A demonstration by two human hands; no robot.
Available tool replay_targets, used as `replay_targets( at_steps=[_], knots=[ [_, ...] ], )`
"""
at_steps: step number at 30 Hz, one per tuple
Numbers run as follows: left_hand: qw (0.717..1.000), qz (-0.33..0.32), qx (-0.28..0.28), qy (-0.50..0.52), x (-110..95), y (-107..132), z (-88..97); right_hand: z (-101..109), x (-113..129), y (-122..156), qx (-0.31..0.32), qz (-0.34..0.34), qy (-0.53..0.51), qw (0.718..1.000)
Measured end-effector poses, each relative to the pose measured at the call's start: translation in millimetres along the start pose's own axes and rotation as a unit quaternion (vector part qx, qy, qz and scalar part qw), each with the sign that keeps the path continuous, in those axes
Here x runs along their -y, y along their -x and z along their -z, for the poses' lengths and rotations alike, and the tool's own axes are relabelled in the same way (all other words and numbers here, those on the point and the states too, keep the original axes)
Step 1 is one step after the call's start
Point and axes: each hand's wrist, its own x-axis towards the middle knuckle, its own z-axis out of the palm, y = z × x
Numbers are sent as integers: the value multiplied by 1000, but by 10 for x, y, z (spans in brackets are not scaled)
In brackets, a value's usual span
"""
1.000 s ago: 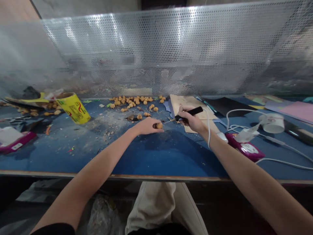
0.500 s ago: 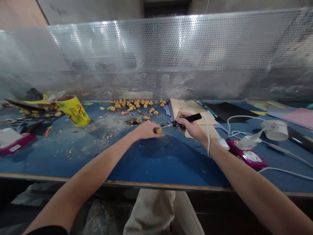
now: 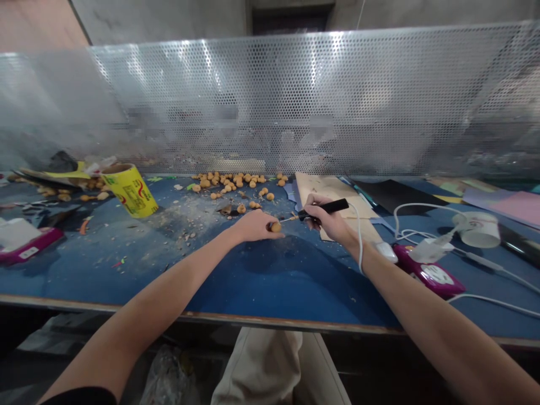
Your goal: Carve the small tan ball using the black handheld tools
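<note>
My left hand (image 3: 255, 225) is closed around a small tan gourd (image 3: 275, 226), holding it low over the blue table (image 3: 270, 281). In my right hand (image 3: 323, 215) is a corded pen-like hot iron (image 3: 333, 206), with a black handle, a thin metal tip and a white cord. Its tip points left and reaches the gourd's upper side; I cannot tell for certain whether it touches. More small gourds (image 3: 228, 183) lie in a loose pile beyond my left hand. Dust and crumbs are strewn across the table.
A yellow cardboard tube (image 3: 131, 191) stands at the left. Brown card sheets (image 3: 354, 197) and black paper (image 3: 392, 194) lie to the right. Near my right forearm are a purple power strip (image 3: 430, 273), white cables and a white roll (image 3: 476, 229). A perforated metal screen (image 3: 274, 101) runs behind.
Both hands keep their holds and have barely moved. The gourd looks slightly turned under the iron's tip. The whole view has shifted a little.
</note>
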Motion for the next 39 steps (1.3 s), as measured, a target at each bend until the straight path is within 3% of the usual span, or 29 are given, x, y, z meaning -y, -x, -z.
replay_targets(
  at_steps=[17, 39],
  knots=[
    [992, 39, -8, -117, -60, -12, -43, 3, 70, 4, -1, -15, 11, 1000],
    [998, 33, 36, -31, -102, 5, 7, 29, 9, 4, -21, -1, 5, 1000]
  ],
)
